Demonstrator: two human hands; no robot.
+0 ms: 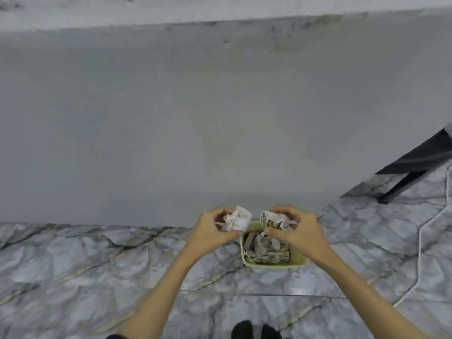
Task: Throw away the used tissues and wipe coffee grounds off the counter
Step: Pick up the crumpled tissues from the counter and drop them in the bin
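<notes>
Below hands: green bin [274,264] holding crumpled, seemingly stained tissues [267,248].

Grey marbled floor [73,265] carries a pale green bin [274,264] (holding crumpled tissues).

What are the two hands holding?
Left hand pinches a crumpled white tissue by its side; right hand grips a stained crumpled tissue from above.

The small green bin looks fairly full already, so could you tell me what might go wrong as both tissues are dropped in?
1. The green bin already holds crumpled paper, so a tissue may bounce onto the marble floor.
2. The left hand holds its white tissue near the bin's left rim; released there, it could miss.
3. The right hand's stained tissue may shed grounds.
</notes>
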